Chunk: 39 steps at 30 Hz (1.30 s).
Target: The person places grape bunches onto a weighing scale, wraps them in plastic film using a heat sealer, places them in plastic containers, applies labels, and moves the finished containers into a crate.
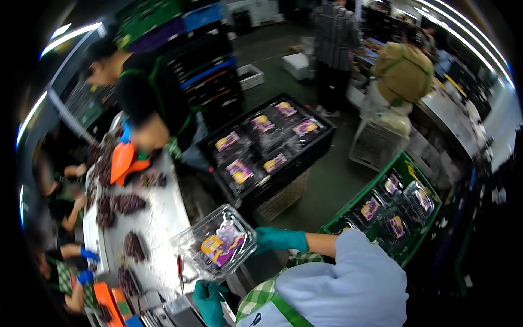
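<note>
My right hand (pixel 280 240), in a teal glove, grips the right side of a clear plastic clamshell box (pixel 223 245). The box has a purple and yellow label and is held tilted over the table's near edge. My left hand (pixel 210 301), gloved alike, is low and close to my body, below the box and apart from it. Its fingers are curled, and whatever may be in them is hidden. Beside the box, red-handled snips (pixel 180 268) lie on the white table (pixel 163 218). Bunches of dark grapes (pixel 133 246) rest further left.
To the right, a green crate (pixel 430 215) holds several labelled clamshells. Ahead, a black crate (pixel 321 136) of similar boxes stands on a beige crate (pixel 283 196). A co-worker (pixel 155 103) leans over the table near an orange scoop-like object (pixel 124 162). Other people work left and at the back.
</note>
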Tool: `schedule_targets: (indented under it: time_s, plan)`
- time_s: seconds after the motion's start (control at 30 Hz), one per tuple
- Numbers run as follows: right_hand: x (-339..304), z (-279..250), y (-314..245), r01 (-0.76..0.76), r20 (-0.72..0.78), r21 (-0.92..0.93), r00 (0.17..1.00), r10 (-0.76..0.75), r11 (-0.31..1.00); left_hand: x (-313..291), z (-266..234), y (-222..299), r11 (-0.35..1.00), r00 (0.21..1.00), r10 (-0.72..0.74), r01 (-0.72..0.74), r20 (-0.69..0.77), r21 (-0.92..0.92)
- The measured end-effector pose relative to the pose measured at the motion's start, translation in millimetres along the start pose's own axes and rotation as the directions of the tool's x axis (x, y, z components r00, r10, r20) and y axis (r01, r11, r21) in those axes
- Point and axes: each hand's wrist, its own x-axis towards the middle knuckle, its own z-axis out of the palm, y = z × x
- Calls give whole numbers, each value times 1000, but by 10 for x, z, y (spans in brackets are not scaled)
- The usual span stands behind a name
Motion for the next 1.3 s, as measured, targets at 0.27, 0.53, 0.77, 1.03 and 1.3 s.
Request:
schedule_targets:
  time_s: [0.27,0.53,0.77,1.03,1.3]
  plan:
    - [-1586,-634,-280,511,-553,157,755,-353,845,539,1702,494,986,737,-57,-63,673,153]
    - [-2722,-681,647,915,-891,-38,151,-428,403,372,2716,131,949,224,-194,-204,955,241]
    - [-3440,-1061,1365,906,-949,-262,-180,-259,331,450,2860,88,956,263,-210,-148,942,255]
    - [-4367,-2416,1498,765,-812,-519,-580,59,382,735,2492,46,930,450,-334,15,828,367]
    - [-4600,-3487,1487,597,-577,-705,-797,179,383,744,2177,-212,945,585,-324,170,744,278]
